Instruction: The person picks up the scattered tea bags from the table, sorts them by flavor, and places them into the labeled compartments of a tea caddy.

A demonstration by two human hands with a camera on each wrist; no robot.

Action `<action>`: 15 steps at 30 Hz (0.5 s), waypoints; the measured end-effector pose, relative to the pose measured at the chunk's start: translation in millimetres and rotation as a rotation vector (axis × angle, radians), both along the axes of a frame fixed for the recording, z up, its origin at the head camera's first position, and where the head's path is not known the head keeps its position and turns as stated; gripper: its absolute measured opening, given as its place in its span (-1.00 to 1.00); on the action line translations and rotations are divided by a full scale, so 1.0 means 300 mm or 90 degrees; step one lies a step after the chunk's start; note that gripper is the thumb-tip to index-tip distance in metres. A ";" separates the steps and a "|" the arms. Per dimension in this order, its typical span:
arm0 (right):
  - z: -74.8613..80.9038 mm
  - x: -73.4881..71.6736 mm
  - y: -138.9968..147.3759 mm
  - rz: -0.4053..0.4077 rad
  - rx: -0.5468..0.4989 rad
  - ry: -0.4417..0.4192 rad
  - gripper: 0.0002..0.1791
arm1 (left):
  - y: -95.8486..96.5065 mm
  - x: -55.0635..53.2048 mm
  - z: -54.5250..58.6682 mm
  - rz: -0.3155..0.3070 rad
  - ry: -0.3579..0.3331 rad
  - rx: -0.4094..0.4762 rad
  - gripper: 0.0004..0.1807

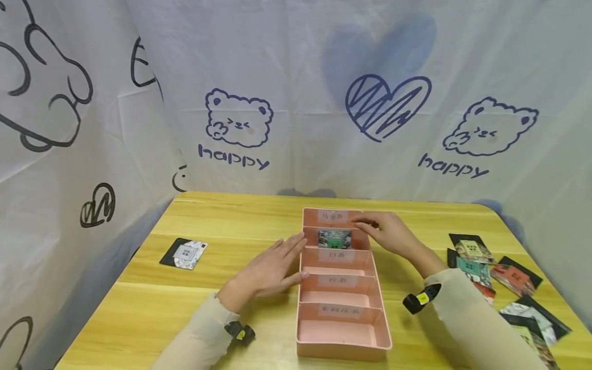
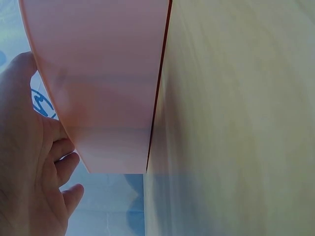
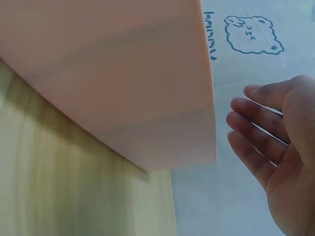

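Note:
A long pink divided box (image 1: 344,351) stands on the table, with paper labels on the inner walls of its several compartments. One small flat card-like packet (image 1: 334,239) with a green label leans in the second compartment from the far end. My left hand (image 1: 268,270) rests along the box's left rim, fingers extended and thumb at the edge, as the left wrist view also shows. Over the far right corner is my right hand (image 1: 390,234). In the right wrist view its fingers (image 3: 256,115) are loosely bent beside the box wall, with nothing between them and the thumb.
On the left of the wooden table (image 1: 222,221) lies a single black-and-white packet (image 1: 185,253). Several more packets, one with a red label (image 1: 514,277), lie loosely overlapping on the right, near my right forearm. A printed cloth (image 1: 296,169) hangs behind the table.

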State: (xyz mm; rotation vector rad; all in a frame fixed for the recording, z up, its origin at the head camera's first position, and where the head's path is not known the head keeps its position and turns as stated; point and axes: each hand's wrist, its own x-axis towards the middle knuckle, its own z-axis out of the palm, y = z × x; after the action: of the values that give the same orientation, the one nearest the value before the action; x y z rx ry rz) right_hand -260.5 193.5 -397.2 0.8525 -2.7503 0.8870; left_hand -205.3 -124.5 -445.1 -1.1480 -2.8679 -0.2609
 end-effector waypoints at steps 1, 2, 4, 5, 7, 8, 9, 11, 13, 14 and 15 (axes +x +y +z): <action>-0.002 0.003 0.006 -0.003 0.000 0.006 -0.70 | -0.001 0.000 0.001 -0.001 0.002 0.000 -0.08; -0.004 0.007 0.013 -0.006 -0.002 0.008 -0.70 | -0.001 -0.001 0.002 -0.001 0.004 -0.002 -0.08; -0.008 0.014 0.025 -0.013 -0.004 0.010 -0.69 | -0.002 -0.001 0.005 -0.002 0.008 -0.003 -0.08; -0.008 0.018 0.031 -0.017 -0.005 0.009 -0.68 | -0.003 -0.001 0.006 -0.002 0.010 -0.004 -0.08; -0.010 0.026 0.043 -0.026 -0.010 0.001 -0.68 | -0.003 -0.001 0.006 -0.001 0.015 -0.007 -0.08; -0.010 0.030 0.048 -0.033 -0.011 -0.003 -0.68 | -0.003 -0.001 0.006 0.002 0.017 -0.011 -0.08; -0.011 0.034 0.055 -0.040 -0.011 -0.007 -0.67 | -0.003 0.000 0.006 0.003 0.019 -0.013 -0.07; -0.013 0.041 0.070 -0.057 -0.009 -0.014 -0.66 | -0.002 0.000 0.005 0.006 0.024 -0.017 -0.07; -0.017 0.048 0.088 -0.068 -0.004 -0.015 -0.65 | -0.001 0.000 0.005 0.005 0.029 -0.018 -0.07; -0.018 0.053 0.098 -0.072 -0.002 -0.016 -0.64 | 0.000 0.001 0.005 0.003 0.031 -0.018 -0.07; -0.018 0.057 0.107 -0.076 0.000 -0.016 -0.63 | 0.000 0.001 0.005 0.001 0.033 -0.017 -0.07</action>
State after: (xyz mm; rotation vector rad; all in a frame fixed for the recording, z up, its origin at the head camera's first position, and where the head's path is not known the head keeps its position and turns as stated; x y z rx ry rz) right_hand -243.4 225.6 -402.7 0.6741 -2.7889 0.8821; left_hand -205.2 -124.5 -443.7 -1.1396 -2.8354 -0.1894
